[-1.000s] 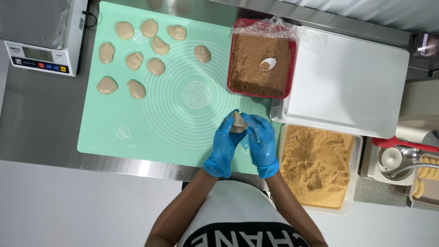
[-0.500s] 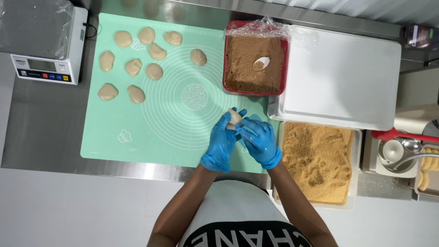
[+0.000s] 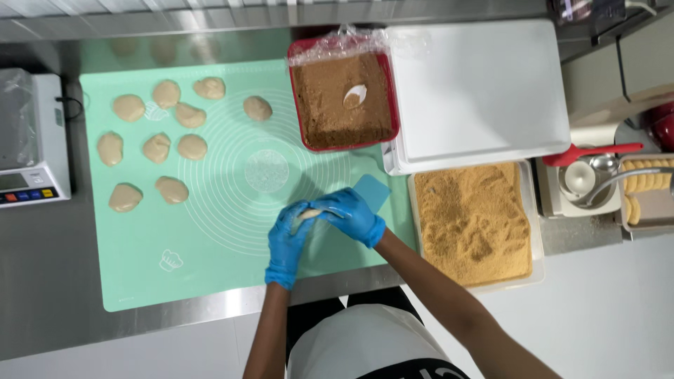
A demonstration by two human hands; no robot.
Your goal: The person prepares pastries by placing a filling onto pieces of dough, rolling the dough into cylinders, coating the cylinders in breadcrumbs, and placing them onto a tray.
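Both my hands wear blue gloves and meet over the near right part of a mint-green silicone mat [image 3: 210,253]. My left hand [image 3: 286,242] cups a pale dough piece [image 3: 307,213] from below. My right hand [image 3: 349,214] presses over the dough from the right. Several flattened dough pieces [image 3: 156,147] lie on the mat's far left. A red tray of brown filling [image 3: 342,105] with a white scoop [image 3: 355,95] stands beyond my hands.
A blue scraper [image 3: 371,191] lies on the mat by my right hand. A white tray [image 3: 477,91] sits at the far right, a clear tub of golden crumbs [image 3: 472,223] below it. A scale [image 3: 31,140] stands at the left. Utensils [image 3: 597,168] lie at the right edge.
My hands and the dough have lowered from chest height toward the mat, the right hand now folded over the piece. The camera view has shifted slightly.
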